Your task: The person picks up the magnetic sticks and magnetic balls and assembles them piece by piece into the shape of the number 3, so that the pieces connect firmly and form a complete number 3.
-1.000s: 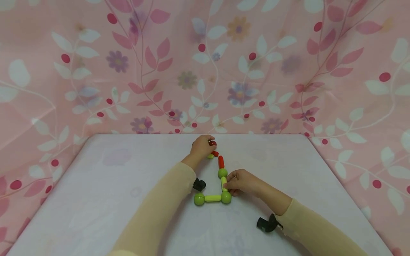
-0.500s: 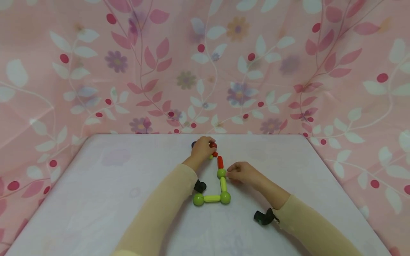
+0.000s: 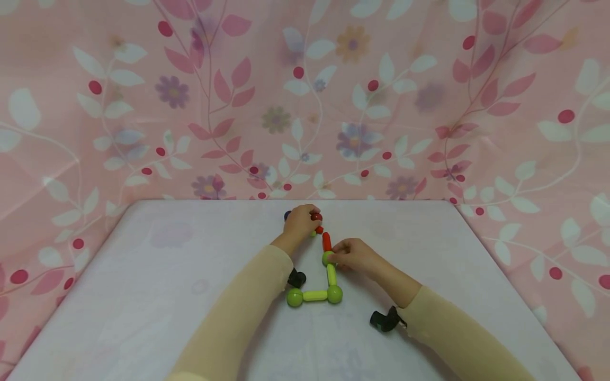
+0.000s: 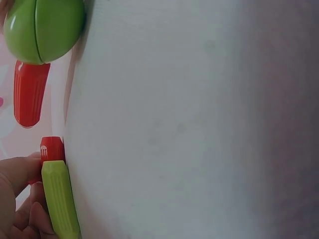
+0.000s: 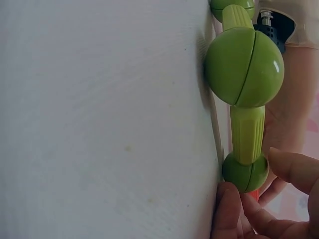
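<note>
In the head view my left hand (image 3: 298,226) holds a red ball (image 3: 316,217) between thumb and fingers at the back of the table. A short red rod (image 4: 52,148) and a yellow-green rod (image 4: 61,199) lie by those fingers. My right hand (image 3: 357,255) pinches the far green ball (image 5: 245,172) of a ball-and-rod chain. From that ball a red rod (image 3: 326,242) points toward the back. A yellow-green rod (image 5: 247,134) joins it to the corner green ball (image 5: 244,67); another rod (image 3: 315,296) runs left to a third green ball (image 3: 295,297).
A dark blue ball (image 3: 287,215) is partly hidden behind the left hand. Black wrist cameras (image 3: 383,320) hang under both cuffs. The white-covered table (image 3: 143,296) ends at a pink floral cloth (image 3: 305,106) behind.
My right hand has left the side rod, moved toward the back, and now pinches the far green ball. The left hand stays nearly in place around the red ball.
</note>
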Demonstrator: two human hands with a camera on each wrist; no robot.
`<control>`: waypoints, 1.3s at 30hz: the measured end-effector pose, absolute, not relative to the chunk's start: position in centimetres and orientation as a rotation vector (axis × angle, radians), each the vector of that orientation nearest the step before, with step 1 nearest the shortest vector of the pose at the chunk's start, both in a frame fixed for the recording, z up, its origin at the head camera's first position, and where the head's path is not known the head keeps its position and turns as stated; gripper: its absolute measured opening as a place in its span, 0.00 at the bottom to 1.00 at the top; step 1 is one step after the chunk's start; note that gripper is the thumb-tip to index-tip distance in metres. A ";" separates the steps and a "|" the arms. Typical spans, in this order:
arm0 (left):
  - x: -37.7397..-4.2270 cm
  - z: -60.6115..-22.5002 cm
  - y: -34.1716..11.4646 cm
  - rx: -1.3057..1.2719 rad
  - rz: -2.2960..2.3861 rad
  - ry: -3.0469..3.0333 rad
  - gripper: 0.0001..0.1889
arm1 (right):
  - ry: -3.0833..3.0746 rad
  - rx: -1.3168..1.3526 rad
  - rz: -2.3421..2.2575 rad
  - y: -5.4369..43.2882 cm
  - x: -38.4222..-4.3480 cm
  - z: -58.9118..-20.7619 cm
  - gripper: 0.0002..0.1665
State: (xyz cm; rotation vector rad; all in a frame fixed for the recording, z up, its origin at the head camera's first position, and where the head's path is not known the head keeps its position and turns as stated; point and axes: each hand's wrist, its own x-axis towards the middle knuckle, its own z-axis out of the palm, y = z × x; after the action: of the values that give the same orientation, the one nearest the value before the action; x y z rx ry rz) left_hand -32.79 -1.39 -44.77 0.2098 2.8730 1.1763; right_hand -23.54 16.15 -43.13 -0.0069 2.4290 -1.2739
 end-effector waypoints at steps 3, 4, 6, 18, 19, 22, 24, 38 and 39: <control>-32.7 -44.7 -1.5 0.224 1.204 2.859 0.16 | 2.438 0.000 -1.261 16.0 -23.6 -43.2 0.19; -32.6 -44.7 -1.5 0.223 1.214 2.854 0.16 | 2.440 -0.001 -1.257 16.0 -23.6 -43.2 0.18; -32.6 -44.7 -1.6 0.221 1.224 2.849 0.16 | 2.438 0.001 -1.258 16.0 -23.6 -43.2 0.18; -32.6 -45.0 -1.7 0.282 1.284 2.859 0.17 | 2.420 -0.027 -1.267 16.2 -23.7 -43.5 0.17; -32.5 -44.9 -1.7 0.285 1.305 2.854 0.17 | 2.419 -0.022 -1.267 16.2 -23.7 -43.5 0.17; -32.2 -44.6 -1.7 0.274 1.388 2.825 0.17 | 2.424 -0.010 -1.258 16.2 -23.6 -43.5 0.17; -32.0 -44.3 -1.7 0.265 1.448 2.795 0.18 | 2.427 0.001 -1.252 16.2 -23.6 -43.5 0.17; -31.1 -44.3 -2.1 0.234 1.475 2.677 0.17 | 2.418 -0.010 -1.273 16.3 -23.5 -43.6 0.15; -31.2 -44.4 -2.2 0.235 1.473 2.668 0.17 | 2.420 -0.013 -1.270 16.4 -23.4 -43.6 0.15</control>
State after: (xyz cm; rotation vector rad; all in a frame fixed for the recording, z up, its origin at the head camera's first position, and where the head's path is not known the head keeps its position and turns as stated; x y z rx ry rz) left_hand -31.16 -2.16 -44.44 0.2347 2.6681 1.4730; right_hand -23.45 16.38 -43.65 -0.0134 2.4198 -1.2704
